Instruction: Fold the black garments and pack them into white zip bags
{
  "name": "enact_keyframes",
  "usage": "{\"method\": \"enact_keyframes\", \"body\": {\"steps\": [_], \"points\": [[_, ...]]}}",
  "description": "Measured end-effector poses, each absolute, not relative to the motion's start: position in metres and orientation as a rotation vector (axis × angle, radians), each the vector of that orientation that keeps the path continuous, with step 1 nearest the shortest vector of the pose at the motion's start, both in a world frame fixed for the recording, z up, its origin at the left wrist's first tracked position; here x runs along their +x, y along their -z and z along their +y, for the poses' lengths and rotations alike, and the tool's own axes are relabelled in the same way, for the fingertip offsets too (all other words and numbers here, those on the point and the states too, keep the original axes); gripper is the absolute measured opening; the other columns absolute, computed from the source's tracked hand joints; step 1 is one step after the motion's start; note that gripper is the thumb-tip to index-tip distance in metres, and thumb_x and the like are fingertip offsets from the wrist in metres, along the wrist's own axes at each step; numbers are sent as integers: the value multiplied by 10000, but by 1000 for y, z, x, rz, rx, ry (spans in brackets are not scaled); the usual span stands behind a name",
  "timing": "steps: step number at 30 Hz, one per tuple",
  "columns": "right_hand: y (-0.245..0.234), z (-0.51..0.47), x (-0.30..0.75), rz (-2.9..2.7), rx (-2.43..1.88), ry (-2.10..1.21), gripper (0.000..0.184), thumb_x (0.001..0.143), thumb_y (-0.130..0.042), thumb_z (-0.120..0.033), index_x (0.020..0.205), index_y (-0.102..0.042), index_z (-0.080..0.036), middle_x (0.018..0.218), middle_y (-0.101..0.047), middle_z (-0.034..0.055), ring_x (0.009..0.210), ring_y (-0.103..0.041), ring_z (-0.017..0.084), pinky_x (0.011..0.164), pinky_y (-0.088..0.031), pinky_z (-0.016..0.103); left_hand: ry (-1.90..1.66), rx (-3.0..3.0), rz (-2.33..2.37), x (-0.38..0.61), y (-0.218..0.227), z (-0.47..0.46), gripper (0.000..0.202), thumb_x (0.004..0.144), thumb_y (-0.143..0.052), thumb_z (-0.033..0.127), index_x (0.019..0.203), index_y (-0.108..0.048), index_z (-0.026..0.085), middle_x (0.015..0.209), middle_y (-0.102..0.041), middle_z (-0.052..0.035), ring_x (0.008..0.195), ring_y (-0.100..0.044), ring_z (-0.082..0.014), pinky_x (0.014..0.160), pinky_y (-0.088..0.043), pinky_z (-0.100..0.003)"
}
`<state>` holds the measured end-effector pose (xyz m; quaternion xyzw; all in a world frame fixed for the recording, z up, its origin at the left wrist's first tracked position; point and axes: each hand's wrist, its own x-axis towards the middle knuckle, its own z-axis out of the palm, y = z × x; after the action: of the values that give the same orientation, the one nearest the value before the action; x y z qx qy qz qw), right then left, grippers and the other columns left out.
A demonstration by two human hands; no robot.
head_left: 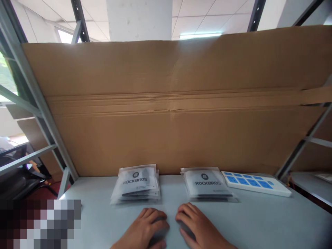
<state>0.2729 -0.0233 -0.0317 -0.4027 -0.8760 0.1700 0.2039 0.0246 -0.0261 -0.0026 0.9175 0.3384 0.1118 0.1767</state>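
Observation:
My left hand (149,226) rests at the near edge of the grey table (103,224), its fingers loosely bent and its thumb apart from them. Opposite it, a small gap away, my right hand (195,224) rests in the same way. Dark shadow lies under both palms, and nothing held shows there. Just beyond the left hand is a stack of frosted zip bags (138,183) printed ROCKBROS. A second stack of such bags (206,183) lies beyond the right hand. Neither hand touches a stack.
A white tray with blue squares (255,183) lies at the back right, beside the right stack. A tall cardboard sheet (176,138) closes off the rear. Metal rack posts (44,107) rise at both sides. A blurred patch covers the lower left corner.

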Motion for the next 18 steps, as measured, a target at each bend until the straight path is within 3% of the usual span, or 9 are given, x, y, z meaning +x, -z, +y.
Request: {"method": "enact_keyframes", "body": {"steps": [18], "points": [[17,-28,276,-2345,-1133,-553,235,819,-585,-84,1004,-671,-201,1106,-659,84,1049,-598,233,957,-475,363,-363,2555,982,26,-1,-30,350,853,-676,165,1184,-632,270,1314,-625,-53,1169,-566,-282,1030,-419,-393]]}}
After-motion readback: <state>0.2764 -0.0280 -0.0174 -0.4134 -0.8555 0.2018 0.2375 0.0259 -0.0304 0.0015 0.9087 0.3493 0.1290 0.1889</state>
